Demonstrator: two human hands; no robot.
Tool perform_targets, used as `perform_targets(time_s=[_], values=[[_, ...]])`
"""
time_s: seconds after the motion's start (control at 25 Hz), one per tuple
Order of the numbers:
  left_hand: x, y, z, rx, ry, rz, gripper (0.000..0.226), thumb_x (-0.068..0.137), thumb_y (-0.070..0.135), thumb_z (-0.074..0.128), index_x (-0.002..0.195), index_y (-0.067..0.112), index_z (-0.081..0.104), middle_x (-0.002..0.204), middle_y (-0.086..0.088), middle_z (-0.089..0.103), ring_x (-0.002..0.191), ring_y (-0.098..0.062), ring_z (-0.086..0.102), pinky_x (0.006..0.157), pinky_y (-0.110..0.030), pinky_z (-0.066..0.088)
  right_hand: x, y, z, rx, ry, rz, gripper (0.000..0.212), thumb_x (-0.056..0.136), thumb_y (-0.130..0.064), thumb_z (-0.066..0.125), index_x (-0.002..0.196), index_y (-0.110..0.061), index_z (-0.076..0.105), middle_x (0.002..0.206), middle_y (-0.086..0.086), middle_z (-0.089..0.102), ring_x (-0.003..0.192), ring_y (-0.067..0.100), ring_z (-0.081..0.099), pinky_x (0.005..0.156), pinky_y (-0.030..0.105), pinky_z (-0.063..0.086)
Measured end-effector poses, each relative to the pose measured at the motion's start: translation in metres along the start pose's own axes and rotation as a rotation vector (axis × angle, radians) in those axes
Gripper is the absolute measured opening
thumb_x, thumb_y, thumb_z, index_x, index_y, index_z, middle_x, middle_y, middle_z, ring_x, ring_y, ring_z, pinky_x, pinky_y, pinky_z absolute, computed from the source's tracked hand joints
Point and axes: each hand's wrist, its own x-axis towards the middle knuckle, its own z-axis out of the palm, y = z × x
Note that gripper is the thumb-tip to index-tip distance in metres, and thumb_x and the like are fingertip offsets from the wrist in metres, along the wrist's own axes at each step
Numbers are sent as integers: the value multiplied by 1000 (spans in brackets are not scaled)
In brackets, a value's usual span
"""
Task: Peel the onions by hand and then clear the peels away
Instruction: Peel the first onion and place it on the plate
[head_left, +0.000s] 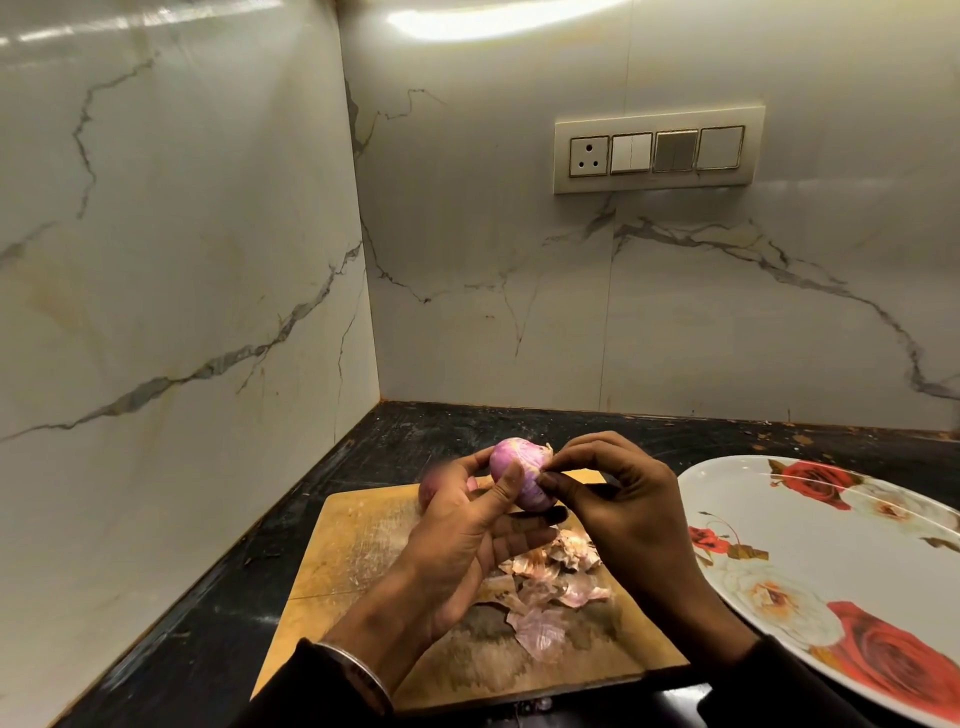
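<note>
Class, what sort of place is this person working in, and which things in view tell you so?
Most likely a home kitchen corner: a black counter with a wooden chopping board, marble-look wall tiles, and a socket panel.

2 bare hands, no gloves or rings visible: left hand, right hand. Both forearms end in dark, near-black long sleeves: left sleeve, right sleeve, cuffs pulled back approx. to the wrists. 1 thin silver-coloured metal bangle circles the left wrist, just above the cuff. Nails short, unpainted as far as visible.
</note>
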Motion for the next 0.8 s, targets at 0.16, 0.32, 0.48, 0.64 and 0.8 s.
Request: perform_targets(time_s=[0.16, 0.32, 0.48, 0.64, 0.8], values=[[0, -1, -1, 20, 11, 22, 48, 80, 22, 68, 124, 17, 49, 102, -19, 75, 89, -38, 74, 66, -37, 63, 1, 2, -1, -67, -88, 25, 21, 80, -2, 76, 87, -21, 69, 91, -13, 63, 89, 10, 64, 63, 26, 58], [0, -4, 0, 57, 5, 29, 53, 79, 24, 69, 127, 21, 47, 110, -21, 71, 89, -39, 73, 66, -37, 62, 2, 3, 0, -185, -99, -13, 30, 80, 6, 72, 80, -22, 62, 86, -14, 58, 84, 7, 58, 61, 16, 50], [-1, -4, 2, 41, -46, 0, 44, 88, 31, 62, 129, 22, 48, 114, -24, 69, 84, -36, 73, 63, -36, 61, 1, 0, 2, -151, -125, 21, 34, 82, 14, 63, 78, -18, 56, 84, -9, 53, 82, 2, 52, 62, 9, 42], [0, -5, 1, 5, -52, -25, 46, 91, 36, 57, 132, 15, 49, 106, -22, 70, 79, -34, 71, 57, -33, 58, 1, 1, 3, -86, -121, 6, 33, 83, 12, 65, 83, -20, 59, 87, -14, 55, 84, 9, 55, 64, 18, 49], [1, -4, -2, 51, -30, -13, 50, 88, 40, 58, 132, 18, 48, 107, -24, 70, 80, -34, 71, 56, -33, 58, 1, -3, 0, -98, -117, -38, 24, 81, -1, 75, 89, -22, 65, 88, -14, 61, 85, 13, 62, 64, 28, 54]])
